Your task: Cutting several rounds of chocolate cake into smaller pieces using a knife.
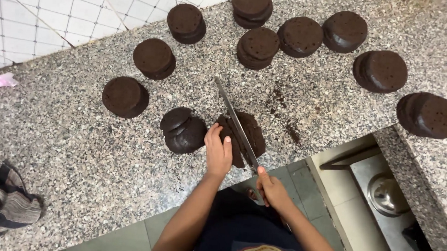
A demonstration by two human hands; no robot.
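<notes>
Knife is biting through the cake round at centre bench, right hand closed on the handle, left hand flat and open, steadying the cake. One sliced stack lies at nine o'clock; nine whole rounds fan out from ten to three, uncut as far as I can judge.

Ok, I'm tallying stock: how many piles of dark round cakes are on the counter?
11 piles: five along the back, two at right, three at left, one under the knife. None seems hidden.
</notes>
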